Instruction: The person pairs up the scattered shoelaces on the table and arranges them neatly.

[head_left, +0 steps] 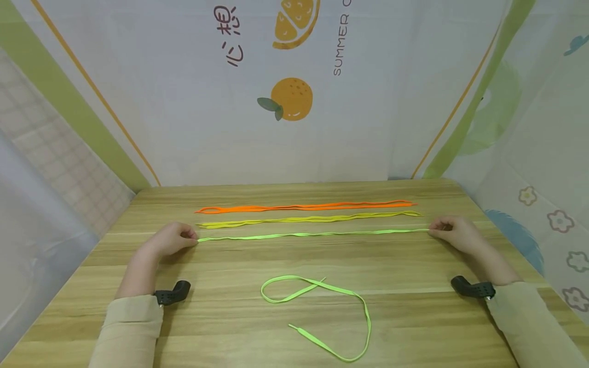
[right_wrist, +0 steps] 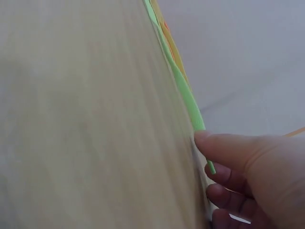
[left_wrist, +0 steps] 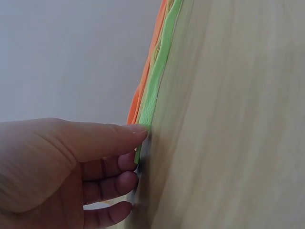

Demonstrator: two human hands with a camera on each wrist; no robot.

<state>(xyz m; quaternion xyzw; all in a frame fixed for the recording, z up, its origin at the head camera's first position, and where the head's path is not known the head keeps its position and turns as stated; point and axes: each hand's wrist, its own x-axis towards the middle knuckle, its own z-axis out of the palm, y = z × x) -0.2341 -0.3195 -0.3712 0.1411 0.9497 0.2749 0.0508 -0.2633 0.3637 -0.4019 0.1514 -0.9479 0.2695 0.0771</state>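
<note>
A light green shoelace (head_left: 299,235) stretches nearly straight across the table. My left hand (head_left: 172,239) pinches its left end between thumb and fingers; in the left wrist view the tip pokes out below the thumb (left_wrist: 114,137). At the other end my right hand (head_left: 455,233) pinches the lace, and its tip shows past the thumb in the right wrist view. Just behind lie yellow shoelaces (head_left: 313,219), and beyond them orange shoelaces (head_left: 303,207), both laid out lengthwise. Nearer to me a second light green shoelace (head_left: 368,319) lies in a loose curve.
The wooden table (head_left: 221,317) ends at a white printed cloth (head_left: 198,128) hanging behind it. More cloth hangs at both sides. A black wrist mount (head_left: 174,293) sits on the left wrist, another black mount (head_left: 473,288) on the right.
</note>
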